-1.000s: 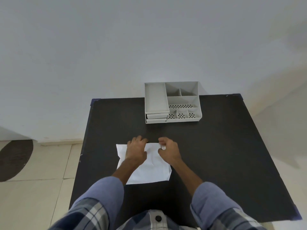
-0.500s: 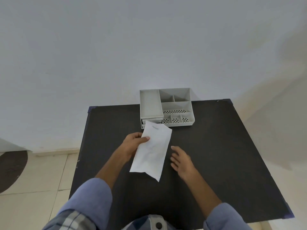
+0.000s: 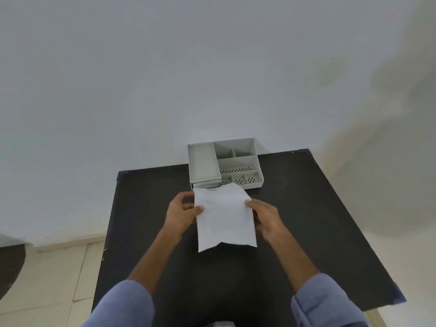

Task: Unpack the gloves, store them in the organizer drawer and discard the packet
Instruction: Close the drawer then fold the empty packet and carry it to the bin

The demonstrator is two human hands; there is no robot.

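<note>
A flat white packet is held upright above the black table, its top edge towards the organizer. My left hand grips its left edge with the thumb on the front. My right hand grips its right edge. No gloves are visible; the packet hides whatever is inside. The light grey organizer stands at the table's far edge against the wall, with open compartments on top and a drawer front at its lower left, partly hidden by the packet.
The white wall rises right behind the organizer. Tiled floor lies to the left of the table, with a dark round shape at the far left edge. Blue sleeves cover both forearms near the bottom.
The packet has gone from lying flat on the table under both hands to being lifted by the left hand, and now the right hand has taken its right edge too.
</note>
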